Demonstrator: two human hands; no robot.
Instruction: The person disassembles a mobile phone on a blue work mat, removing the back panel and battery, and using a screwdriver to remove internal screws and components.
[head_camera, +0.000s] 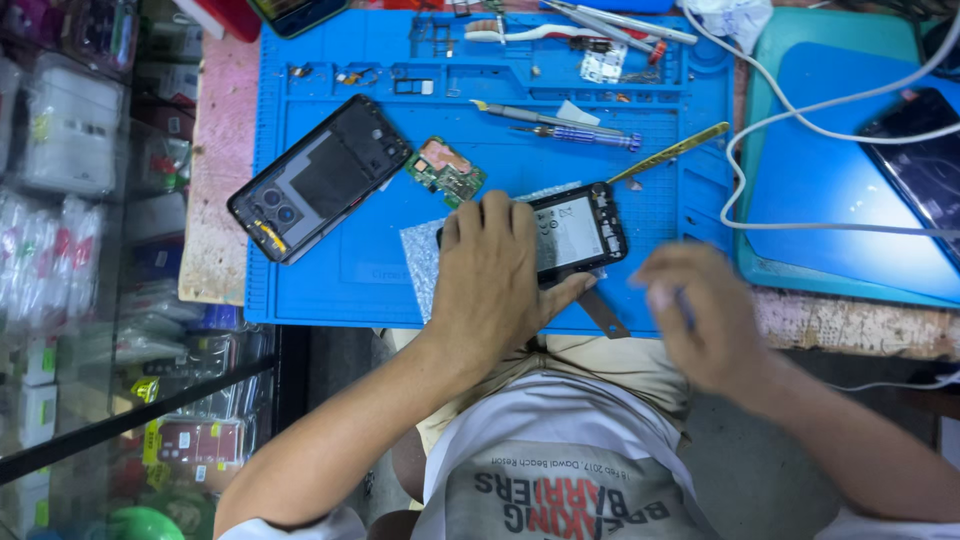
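The near half of the opened phone (580, 232) is hidden under the left hand (490, 285). The right hand (695, 315) is blurred, so its grip cannot be told. A second phone (925, 165) is cut off by the right edge.

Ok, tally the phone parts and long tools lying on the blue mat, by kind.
Opened phone bodies: 1, under the left hand, phone
Back covers: 1
Circuit boards: 1
Screwdrivers: 2
Yellow pry strips: 1
Total: 6
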